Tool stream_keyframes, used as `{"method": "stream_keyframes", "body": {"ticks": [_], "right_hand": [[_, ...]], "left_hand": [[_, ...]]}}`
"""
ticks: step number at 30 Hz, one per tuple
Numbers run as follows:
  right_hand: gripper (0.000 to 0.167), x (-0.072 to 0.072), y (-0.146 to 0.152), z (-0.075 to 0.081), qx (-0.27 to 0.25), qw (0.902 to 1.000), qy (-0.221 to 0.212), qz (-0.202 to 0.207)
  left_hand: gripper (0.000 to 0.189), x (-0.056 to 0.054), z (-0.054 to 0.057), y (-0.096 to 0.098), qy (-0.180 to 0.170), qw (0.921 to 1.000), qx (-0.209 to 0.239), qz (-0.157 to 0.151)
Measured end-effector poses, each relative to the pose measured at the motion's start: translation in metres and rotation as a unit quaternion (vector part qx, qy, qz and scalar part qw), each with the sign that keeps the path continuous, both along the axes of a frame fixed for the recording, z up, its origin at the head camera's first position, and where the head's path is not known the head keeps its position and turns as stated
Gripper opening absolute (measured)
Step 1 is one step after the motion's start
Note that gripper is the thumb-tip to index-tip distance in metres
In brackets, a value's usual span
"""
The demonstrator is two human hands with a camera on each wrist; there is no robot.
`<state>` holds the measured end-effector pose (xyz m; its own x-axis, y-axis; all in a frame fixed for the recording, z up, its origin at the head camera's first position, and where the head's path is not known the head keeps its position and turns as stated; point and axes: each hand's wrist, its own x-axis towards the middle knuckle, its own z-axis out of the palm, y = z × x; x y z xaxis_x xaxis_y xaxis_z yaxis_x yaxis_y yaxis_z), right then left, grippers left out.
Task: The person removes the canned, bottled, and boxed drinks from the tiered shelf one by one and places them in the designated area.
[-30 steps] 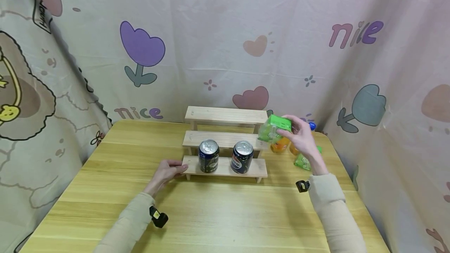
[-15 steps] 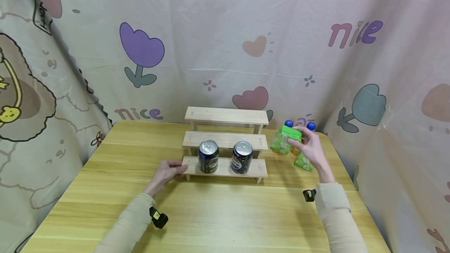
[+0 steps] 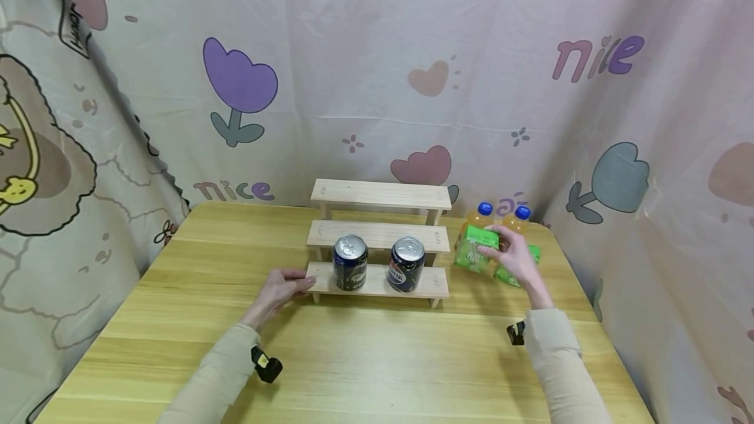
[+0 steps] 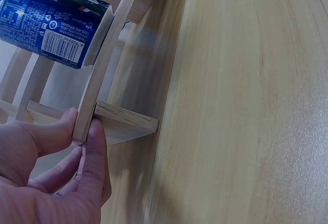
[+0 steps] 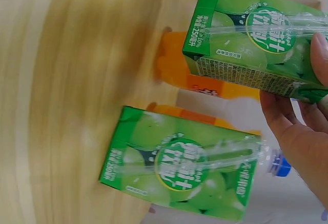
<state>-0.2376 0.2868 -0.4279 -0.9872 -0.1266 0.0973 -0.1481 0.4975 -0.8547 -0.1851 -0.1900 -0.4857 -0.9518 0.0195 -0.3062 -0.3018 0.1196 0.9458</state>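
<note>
My left hand pinches the left end of the lowest step of a three-step wooden shelf. The left wrist view has the thumb above the board and fingers below. In my right hand is a green juice box, gripped near its top and held upright to the right of the shelf. The right wrist view shows its printed front, with fruit pictures and a clear-wrapped straw. A second green juice box stands on the table close by, partly behind my right hand in the head view.
Two dark blue soda cans stand on the lowest step. Behind the juice boxes are two bottles of orange drink with blue caps. The wooden table meets a patterned cloth backdrop at back and sides.
My right hand has carried the juice box away from the shelf's right end, rightward and down, in front of the left orange bottle. The left hand keeps its hold on the shelf.
</note>
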Motion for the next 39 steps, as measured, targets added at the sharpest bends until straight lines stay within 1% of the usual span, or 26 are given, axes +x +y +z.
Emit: {"method": "stream_keyframes", "body": {"ticks": [3,12,23,26,30,34,39], "right_hand": [[0.049,-0.001,-0.001,-0.003,0.006,1.0000,-0.007,-0.001],[0.046,-0.002,0.000,-0.013,0.013,0.9999,-0.007,0.009],[0.045,-0.005,-0.003,-0.022,0.051,0.9986,0.001,0.009],[0.047,-0.004,-0.003,-0.022,0.044,0.9990,-0.001,0.010],[0.054,-0.002,-0.003,-0.020,0.016,0.9997,-0.009,0.016],[0.054,0.004,-0.006,-0.015,0.000,0.9999,0.010,0.007],[0.049,0.017,-0.017,-0.013,-0.002,0.9973,0.063,-0.037]], "left_hand": [[0.049,0.000,0.000,0.000,-0.002,1.0000,-0.002,0.000],[0.050,-0.002,-0.002,-0.001,-0.004,1.0000,-0.009,-0.001],[0.050,-0.001,0.000,0.000,-0.003,0.9999,-0.009,0.003],[0.049,-0.001,0.000,0.000,-0.003,1.0000,-0.007,0.003],[0.050,-0.002,0.001,-0.001,-0.003,1.0000,-0.005,0.003],[0.048,-0.002,0.001,-0.001,-0.007,0.9999,-0.007,0.005],[0.046,-0.002,0.000,0.000,-0.014,0.9998,-0.008,0.009]]}}
